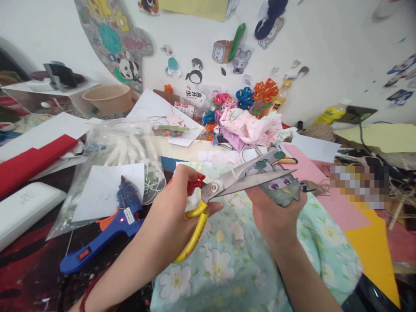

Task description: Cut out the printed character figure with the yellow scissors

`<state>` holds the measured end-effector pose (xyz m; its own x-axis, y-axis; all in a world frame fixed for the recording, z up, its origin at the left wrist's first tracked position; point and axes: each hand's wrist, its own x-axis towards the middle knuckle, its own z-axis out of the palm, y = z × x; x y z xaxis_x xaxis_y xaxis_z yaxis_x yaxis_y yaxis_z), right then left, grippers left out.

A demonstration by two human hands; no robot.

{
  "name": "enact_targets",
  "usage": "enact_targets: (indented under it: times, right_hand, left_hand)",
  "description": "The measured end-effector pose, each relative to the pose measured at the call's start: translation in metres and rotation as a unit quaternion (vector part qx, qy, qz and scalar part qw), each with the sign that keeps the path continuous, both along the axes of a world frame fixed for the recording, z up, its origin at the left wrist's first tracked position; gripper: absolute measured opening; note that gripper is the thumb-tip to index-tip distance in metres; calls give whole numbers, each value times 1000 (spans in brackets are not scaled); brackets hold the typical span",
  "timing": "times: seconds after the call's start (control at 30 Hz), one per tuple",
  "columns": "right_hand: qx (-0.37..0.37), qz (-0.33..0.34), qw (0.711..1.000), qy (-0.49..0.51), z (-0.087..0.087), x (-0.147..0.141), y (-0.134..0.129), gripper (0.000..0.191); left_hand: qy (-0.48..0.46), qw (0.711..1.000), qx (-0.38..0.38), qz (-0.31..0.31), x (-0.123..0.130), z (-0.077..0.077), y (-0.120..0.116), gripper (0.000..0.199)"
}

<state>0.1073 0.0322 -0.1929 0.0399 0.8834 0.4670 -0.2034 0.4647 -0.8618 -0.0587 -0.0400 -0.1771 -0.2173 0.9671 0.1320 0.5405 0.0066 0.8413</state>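
My left hand is wrapped round a pair of scissors with one red and one yellow handle. Their long blades stand apart and point to the right. In my right hand is a small grey-green cartoon cutout with purple eyes, pinched by the fingers. The blades reach across and in front of it; whether they touch it I cannot tell. Under both hands spreads a mint-green floral cloth.
On the left lie a blue glue gun with a red light, a clear plastic bag and a white case. Behind are bunched pink cloth and handmade flowers. Pink paper and orange-yellow paper lie right.
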Motion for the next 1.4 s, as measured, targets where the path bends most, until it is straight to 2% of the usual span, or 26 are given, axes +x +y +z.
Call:
enact_targets:
  times: [0.17, 0.37, 0.67, 1.0, 1.17, 1.33, 1.4]
  right_hand:
    - [8, -11, 1000, 6, 0, 0, 0, 20]
    - [24, 11, 999, 41, 3, -3, 0, 28]
    - [34, -10, 998, 42, -5, -1, 5, 27]
    - [66, 23, 997, 29, -7, 1, 7, 30]
    - [66, 30, 997, 34, -1, -3, 3, 28]
    - [21, 25, 998, -58, 6, -1, 1, 9]
    - [18, 14, 993, -113, 7, 1, 1, 19]
  left_hand:
    - [16, 1000, 10, 1, 1, 3, -1, 42]
    - [41, 999, 11, -4, 1, 2, -2, 39]
    - [72, 997, 14, -18, 0, 2, -3, 33]
    - [53, 999, -7, -7, 2, 2, 0, 32]
    - [32, 999, -1, 7, 3, -2, 1, 37]
    - [7, 1000, 12, 14, 3, -2, 3, 36]
    - [5, 1000, 17, 23, 3, -2, 3, 35]
